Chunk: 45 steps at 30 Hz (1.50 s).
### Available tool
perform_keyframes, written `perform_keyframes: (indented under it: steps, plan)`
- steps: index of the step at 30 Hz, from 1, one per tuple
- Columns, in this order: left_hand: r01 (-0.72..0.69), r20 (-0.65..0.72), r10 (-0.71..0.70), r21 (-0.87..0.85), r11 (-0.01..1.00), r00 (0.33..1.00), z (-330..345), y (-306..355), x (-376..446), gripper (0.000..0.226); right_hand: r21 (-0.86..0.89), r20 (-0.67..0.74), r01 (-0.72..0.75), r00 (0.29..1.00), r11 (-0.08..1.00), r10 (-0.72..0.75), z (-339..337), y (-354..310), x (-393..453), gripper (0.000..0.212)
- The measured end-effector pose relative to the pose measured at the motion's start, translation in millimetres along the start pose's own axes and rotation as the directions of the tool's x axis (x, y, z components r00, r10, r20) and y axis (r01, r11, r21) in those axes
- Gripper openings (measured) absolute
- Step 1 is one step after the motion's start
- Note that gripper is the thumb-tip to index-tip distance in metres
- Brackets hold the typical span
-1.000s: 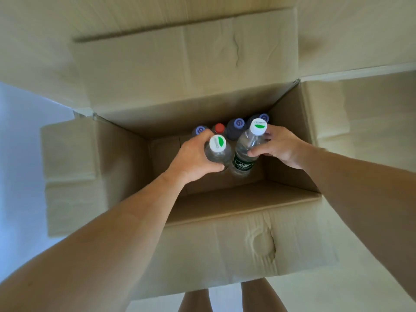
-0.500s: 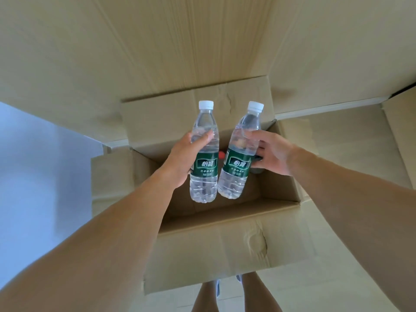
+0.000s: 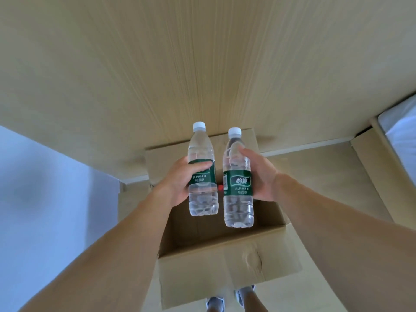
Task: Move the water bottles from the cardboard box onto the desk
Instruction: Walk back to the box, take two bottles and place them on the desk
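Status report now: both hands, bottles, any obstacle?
Left hand grips one bottle. Right hand grips second bottle. Both upright above open cardboard box. No obstacle seen.

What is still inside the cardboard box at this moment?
Inside the cardboard box, only a small red cap shows between the two held bottles. The bottles and hands cover most of the far interior, so any remaining bottles cannot be counted.

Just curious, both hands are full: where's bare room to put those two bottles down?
The near part of the cardboard box floor shows bare. A red cap peeks at its far side behind the bottles, so it looks crowded there. No desk top is clearly visible; only a wood-grain panel rises behind the box.
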State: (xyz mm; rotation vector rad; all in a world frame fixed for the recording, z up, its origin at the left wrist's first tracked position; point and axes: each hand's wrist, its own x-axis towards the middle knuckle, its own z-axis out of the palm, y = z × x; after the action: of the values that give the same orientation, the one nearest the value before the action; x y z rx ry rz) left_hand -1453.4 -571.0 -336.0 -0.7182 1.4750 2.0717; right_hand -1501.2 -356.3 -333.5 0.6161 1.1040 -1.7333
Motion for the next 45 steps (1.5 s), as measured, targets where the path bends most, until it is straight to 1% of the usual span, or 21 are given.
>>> perform_keyframes:
  steps: [1,3,5,8,12,17,22,26,29,31,34,37,40,42,45]
  plan:
    - [-0.002,0.007,0.002,0.012,1.000,1.000,2.5,6.4,-5.5,0.050,-0.006,-0.003,0.012,1.000,1.000,-0.012,3.9,-4.7,-7.9,0.069]
    - [0.002,0.013,-0.002,0.033,0.999,1.000,8.6,19.0,-16.5,0.053,-0.026,-0.013,0.036,0.999,0.999,-0.037,10.6,-14.0,-24.4,0.071]
    - [0.023,0.008,-0.023,0.044,0.999,1.000,16.6,33.0,-26.9,0.050,-0.062,-0.041,0.068,0.997,0.996,-0.071,15.4,-21.7,-40.3,0.074]
    - [0.044,0.012,-0.044,0.059,0.997,0.999,32.3,57.4,-41.9,0.042,-0.072,-0.087,0.131,0.987,0.989,-0.137,21.6,-33.0,-65.1,0.072]
    - [0.043,0.023,-0.045,0.094,0.995,0.999,57.0,91.0,-58.6,0.046,-0.060,-0.123,0.189,0.973,0.980,-0.196,26.6,-45.1,-99.2,0.068]
    - [0.018,0.070,-0.027,0.135,0.991,0.997,91.4,126.4,-79.1,0.055,-0.044,-0.165,0.278,0.945,0.960,-0.282,29.2,-60.1,-143.8,0.066]
    - [-0.064,0.134,0.038,0.195,0.979,0.990,125.0,141.3,-93.7,0.052,-0.018,-0.195,0.355,0.916,0.935,-0.351,21.0,-68.6,-189.4,0.074]
    - [-0.101,0.161,0.069,0.201,0.974,0.985,158.6,142.1,-107.4,0.052,0.047,-0.221,0.425,0.887,0.904,-0.406,7.6,-64.8,-230.3,0.073]
    - [-0.098,0.217,0.050,0.220,0.971,0.975,193.4,138.6,-117.1,0.041,0.056,-0.290,0.479,0.847,0.876,-0.445,-6.7,-59.2,-264.6,0.078]
    - [-0.102,0.258,0.035,0.251,0.963,0.965,220.3,132.5,-124.7,0.038,0.078,-0.303,0.506,0.833,0.859,-0.463,-18.8,-52.9,-287.6,0.072]
    - [-0.117,0.335,0.013,0.293,0.949,0.942,263.7,117.4,-135.5,0.039,0.122,-0.325,0.548,0.810,0.828,-0.488,-43.1,-37.5,-321.8,0.065]
    - [-0.128,0.412,-0.029,0.349,0.928,0.911,310.2,96.2,-148.1,0.046,0.144,-0.374,0.597,0.771,0.789,-0.516,-71.2,-13.7,-359.2,0.063]
    - [-0.148,0.481,-0.062,0.385,0.911,0.874,358.6,64.1,-164.6,0.046,0.201,-0.439,0.631,0.742,0.749,-0.507,-106.2,25.4,-398.3,0.052]
    - [-0.158,0.520,-0.097,0.423,0.892,0.849,390.5,38.8,-178.7,0.044,0.234,-0.500,0.658,0.713,0.716,-0.492,-131.2,58.8,-424.8,0.051]
    - [-0.173,0.597,-0.203,0.511,0.842,0.776,436.7,-6.4,-202.5,0.042,0.280,-0.572,0.706,0.667,0.650,-0.477,-167.3,116.9,-469.6,0.046]
